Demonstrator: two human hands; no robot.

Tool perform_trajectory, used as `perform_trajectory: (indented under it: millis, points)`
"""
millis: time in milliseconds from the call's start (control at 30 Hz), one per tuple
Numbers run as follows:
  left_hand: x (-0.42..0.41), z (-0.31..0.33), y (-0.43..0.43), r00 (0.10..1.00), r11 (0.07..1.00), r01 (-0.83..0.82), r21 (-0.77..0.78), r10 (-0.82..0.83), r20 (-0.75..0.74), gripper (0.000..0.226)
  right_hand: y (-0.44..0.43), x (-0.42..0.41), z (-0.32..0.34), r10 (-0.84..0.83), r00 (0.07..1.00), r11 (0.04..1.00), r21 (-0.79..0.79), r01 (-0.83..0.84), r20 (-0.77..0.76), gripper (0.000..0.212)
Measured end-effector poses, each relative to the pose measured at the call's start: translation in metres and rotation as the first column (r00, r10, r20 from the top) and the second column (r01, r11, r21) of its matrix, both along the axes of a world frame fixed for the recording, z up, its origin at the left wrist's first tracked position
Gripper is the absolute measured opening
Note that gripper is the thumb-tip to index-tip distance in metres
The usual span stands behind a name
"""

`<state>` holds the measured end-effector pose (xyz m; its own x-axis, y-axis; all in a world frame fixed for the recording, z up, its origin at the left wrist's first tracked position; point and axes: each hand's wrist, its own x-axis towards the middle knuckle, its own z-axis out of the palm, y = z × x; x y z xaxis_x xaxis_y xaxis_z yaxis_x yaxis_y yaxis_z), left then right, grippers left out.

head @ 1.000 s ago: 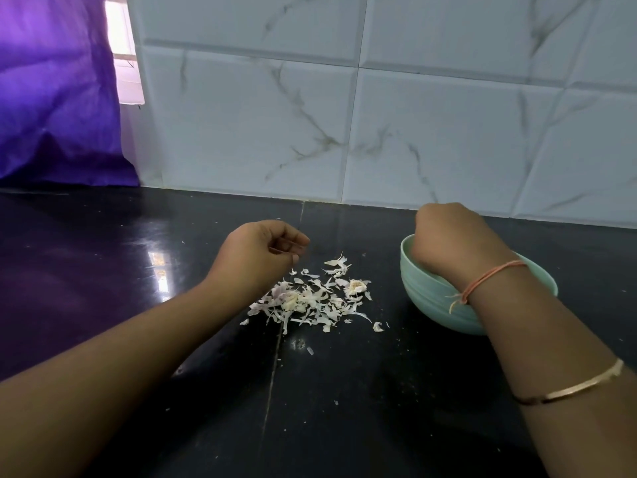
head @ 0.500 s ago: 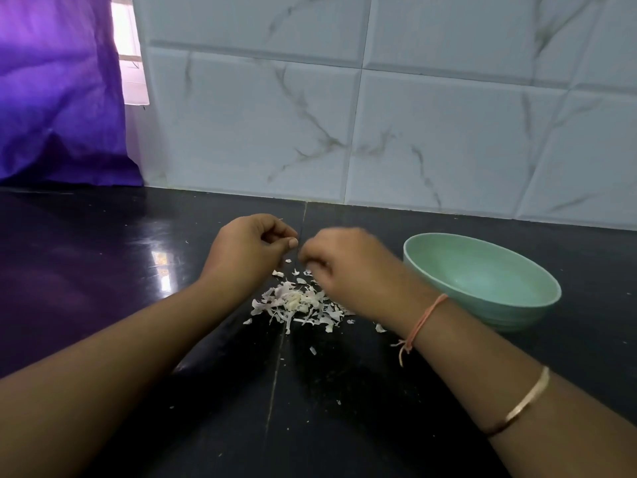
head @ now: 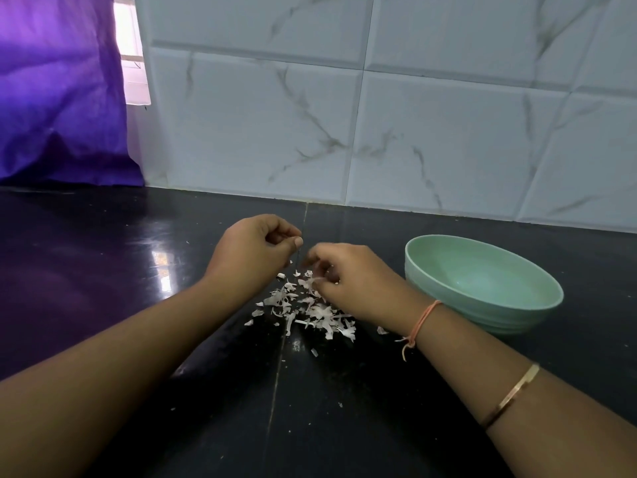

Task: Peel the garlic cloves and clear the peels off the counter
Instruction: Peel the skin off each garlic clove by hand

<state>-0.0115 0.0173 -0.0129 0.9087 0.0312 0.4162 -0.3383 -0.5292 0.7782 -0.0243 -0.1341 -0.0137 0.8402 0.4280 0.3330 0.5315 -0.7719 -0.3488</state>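
Both hands meet at frame centre: my right hand [head: 344,279] has left the bowl [head: 482,274] and pinches the peels [head: 306,310] on the counter [head: 103,270]. My left hand [head: 255,251] is clenched, contents unclear. Clearing remains.

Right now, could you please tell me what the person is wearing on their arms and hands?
Both arms are bare, with no sleeves in view. The left hand and its wrist wear nothing. The right hand has a thin orange thread tied round the wrist, its loose ends hanging, and farther up the forearm sits a slim gold-coloured bangle. I can see no rings.
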Motion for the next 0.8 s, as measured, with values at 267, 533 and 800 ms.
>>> perform_trajectory:
  millis: [267, 533, 800]
  points:
    - [-0.0096, 0.0044, -0.0069, 0.972, 0.976, 0.171, -0.135, -0.19, -0.141, 0.004, -0.0011, 0.0057, 0.0001, -0.133, 0.991, 0.907, 0.404, 0.117, 0.012, 0.011]
    - [-0.0034, 0.0024, -0.0022, 0.949, 0.914, 0.169, -0.369, -0.252, -0.191, 0.012, -0.0009, 0.0065, 0.0011, -0.07, 0.99, 0.812, 0.569, 0.129, -0.125, 0.026]
    - [-0.0035, 0.004, -0.0033, 0.954, 0.88, 0.144, -0.452, -0.245, -0.173, 0.012, 0.0017, -0.0005, 0.0042, -0.147, 0.961, 0.791, 0.555, 0.257, -0.235, 0.019]
